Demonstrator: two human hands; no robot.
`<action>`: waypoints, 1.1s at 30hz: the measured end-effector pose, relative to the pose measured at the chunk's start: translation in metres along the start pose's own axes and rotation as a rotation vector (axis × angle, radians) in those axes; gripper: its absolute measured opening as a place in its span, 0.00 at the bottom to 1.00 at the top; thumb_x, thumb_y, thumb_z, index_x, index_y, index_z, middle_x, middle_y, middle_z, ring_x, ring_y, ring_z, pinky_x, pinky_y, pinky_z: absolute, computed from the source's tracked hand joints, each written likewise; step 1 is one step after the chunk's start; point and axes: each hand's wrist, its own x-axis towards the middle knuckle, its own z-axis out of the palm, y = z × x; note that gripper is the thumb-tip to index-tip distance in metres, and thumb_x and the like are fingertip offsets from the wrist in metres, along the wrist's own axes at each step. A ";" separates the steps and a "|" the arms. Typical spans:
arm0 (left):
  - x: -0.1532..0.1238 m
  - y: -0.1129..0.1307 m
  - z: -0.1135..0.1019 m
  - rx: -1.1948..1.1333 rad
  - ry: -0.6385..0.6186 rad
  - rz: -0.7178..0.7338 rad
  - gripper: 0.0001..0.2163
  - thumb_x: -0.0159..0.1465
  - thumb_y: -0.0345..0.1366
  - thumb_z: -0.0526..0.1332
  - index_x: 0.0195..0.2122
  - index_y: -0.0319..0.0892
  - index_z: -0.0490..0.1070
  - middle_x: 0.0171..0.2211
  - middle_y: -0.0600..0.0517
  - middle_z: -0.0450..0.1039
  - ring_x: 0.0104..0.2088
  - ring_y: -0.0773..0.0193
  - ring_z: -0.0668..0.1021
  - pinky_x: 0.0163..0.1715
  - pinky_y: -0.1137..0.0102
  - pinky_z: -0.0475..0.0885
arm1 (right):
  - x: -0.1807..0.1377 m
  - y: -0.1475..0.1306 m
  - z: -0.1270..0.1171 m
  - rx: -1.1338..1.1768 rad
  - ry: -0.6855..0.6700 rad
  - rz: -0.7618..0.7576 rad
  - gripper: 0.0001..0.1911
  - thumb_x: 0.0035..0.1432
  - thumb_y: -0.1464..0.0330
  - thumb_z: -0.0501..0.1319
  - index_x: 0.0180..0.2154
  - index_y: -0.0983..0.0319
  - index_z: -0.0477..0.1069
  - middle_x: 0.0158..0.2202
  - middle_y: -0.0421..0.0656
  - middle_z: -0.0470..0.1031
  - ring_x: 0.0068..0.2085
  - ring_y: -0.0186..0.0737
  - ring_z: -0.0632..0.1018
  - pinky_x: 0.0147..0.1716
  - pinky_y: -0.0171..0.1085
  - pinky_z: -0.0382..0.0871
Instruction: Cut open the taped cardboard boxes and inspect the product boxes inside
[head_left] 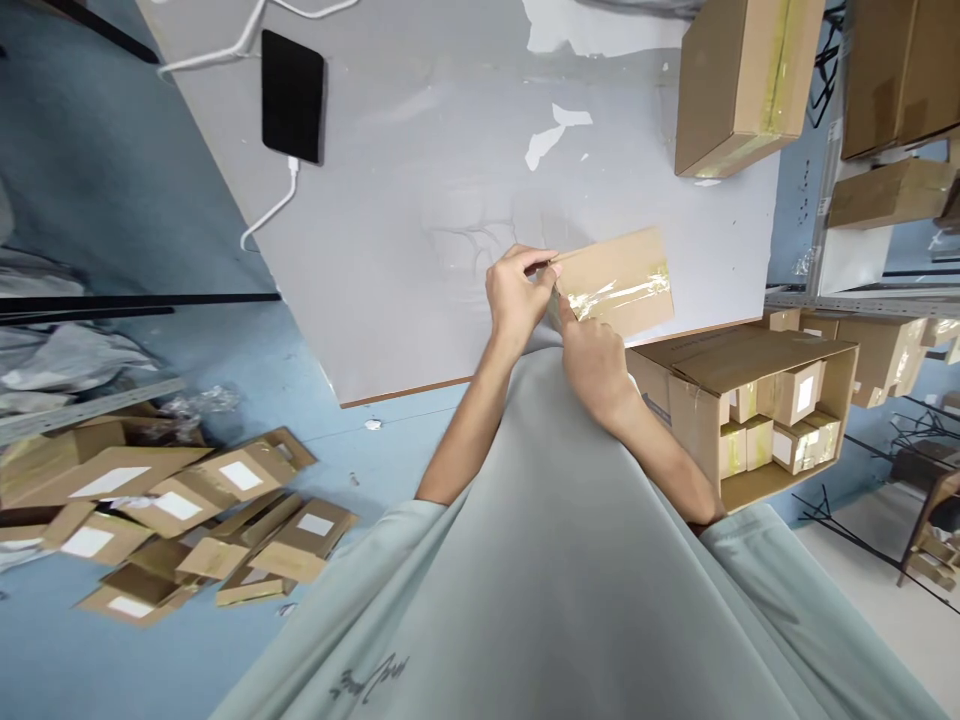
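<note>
A small cardboard box (630,262) with shiny clear tape along its top lies near the front edge of the grey table (390,250). At its left end, my left hand (517,290) is closed, thumb and fingers pinching the box's upper corner. My right hand (598,365) is closed at the lower left corner, its index finger stretched against the taped end and its other fingers curled. Part of the box's near side is hidden behind my right hand.
A black phone (292,97) with a white cable lies at the table's left. A larger taped box (739,90) stands at the back right. An open carton (694,410) of small boxes is at right; several opened boxes (247,470) litter the floor at left.
</note>
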 end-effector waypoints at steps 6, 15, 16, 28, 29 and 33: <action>-0.007 0.003 0.002 -0.014 0.014 -0.007 0.10 0.69 0.33 0.68 0.48 0.47 0.89 0.48 0.50 0.87 0.48 0.57 0.87 0.56 0.60 0.85 | -0.008 0.003 -0.009 -0.006 -0.047 -0.019 0.33 0.77 0.77 0.53 0.79 0.67 0.64 0.45 0.61 0.88 0.48 0.57 0.89 0.47 0.47 0.83; -0.011 -0.003 0.006 0.014 0.020 0.014 0.11 0.74 0.40 0.67 0.53 0.49 0.87 0.51 0.49 0.86 0.50 0.56 0.87 0.57 0.60 0.84 | -0.041 0.025 -0.003 -0.073 -0.257 -0.017 0.32 0.78 0.77 0.51 0.78 0.62 0.65 0.47 0.58 0.89 0.48 0.53 0.90 0.43 0.40 0.81; -0.012 -0.004 0.006 0.008 0.025 0.017 0.12 0.75 0.41 0.66 0.53 0.49 0.87 0.51 0.49 0.85 0.50 0.56 0.87 0.57 0.60 0.84 | -0.044 0.028 -0.003 -0.054 -0.242 -0.024 0.31 0.79 0.76 0.51 0.78 0.61 0.65 0.46 0.57 0.89 0.47 0.53 0.90 0.42 0.41 0.80; -0.017 0.046 0.029 0.180 -0.049 0.227 0.18 0.76 0.49 0.66 0.64 0.54 0.80 0.68 0.45 0.76 0.75 0.42 0.72 0.76 0.45 0.67 | -0.031 0.151 0.009 0.361 0.360 0.194 0.31 0.79 0.60 0.50 0.76 0.57 0.71 0.48 0.52 0.91 0.41 0.54 0.87 0.44 0.43 0.77; -0.018 0.053 0.043 0.197 -0.093 0.264 0.19 0.76 0.50 0.66 0.64 0.54 0.80 0.70 0.45 0.75 0.77 0.41 0.69 0.78 0.43 0.65 | -0.027 0.161 0.012 0.367 0.380 0.201 0.31 0.79 0.60 0.51 0.76 0.57 0.71 0.49 0.52 0.91 0.41 0.55 0.87 0.45 0.44 0.77; -0.019 0.058 0.097 0.282 -0.223 0.378 0.25 0.75 0.56 0.66 0.69 0.54 0.75 0.79 0.44 0.64 0.84 0.36 0.55 0.81 0.34 0.52 | -0.003 0.189 0.025 0.378 0.429 0.155 0.31 0.80 0.62 0.51 0.77 0.57 0.69 0.57 0.54 0.89 0.46 0.54 0.89 0.48 0.44 0.79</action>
